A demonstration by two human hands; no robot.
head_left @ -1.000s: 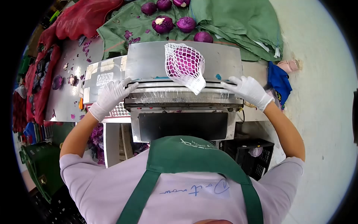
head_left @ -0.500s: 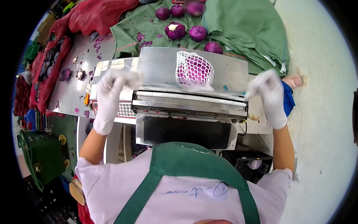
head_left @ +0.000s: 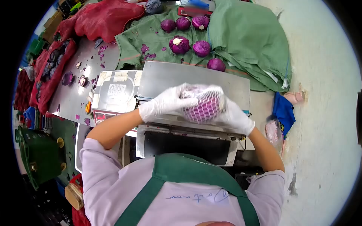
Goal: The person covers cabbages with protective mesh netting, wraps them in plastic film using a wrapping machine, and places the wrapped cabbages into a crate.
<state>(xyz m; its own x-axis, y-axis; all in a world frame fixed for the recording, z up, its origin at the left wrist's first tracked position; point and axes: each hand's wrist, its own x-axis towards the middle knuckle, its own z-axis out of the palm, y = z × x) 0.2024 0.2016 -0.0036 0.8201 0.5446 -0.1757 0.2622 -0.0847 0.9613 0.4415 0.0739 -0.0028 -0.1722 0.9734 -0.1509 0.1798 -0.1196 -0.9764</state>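
Between my two gloved hands is a red cabbage in a white foam net (head_left: 203, 108), held up over the wrapping machine. My left hand (head_left: 169, 101) grips it from the left, with the thumb across its near side and the fingers over the top. On the cabbage's right side, my right hand (head_left: 234, 116) is pressed against it, its fingers partly hidden behind. Whitish film seems to cover the top of the net. Beneath and behind lies the machine's metal plate (head_left: 169, 73); a black panel (head_left: 184, 144) is at its near side.
Several bare red cabbages (head_left: 179, 45) sit on green cloth (head_left: 249, 37) at the back. Red mesh sacks (head_left: 107, 20) lie at the left, with leaf scraps on the metal table (head_left: 71, 96). A white scale (head_left: 117, 88) adjoins the machine. A wall (head_left: 316, 113) bounds the right side.
Both hands have come inward from either side of the machine onto the netted cabbage. The cabbage, previously lying on the metal plate, is now lifted and nearer to me.
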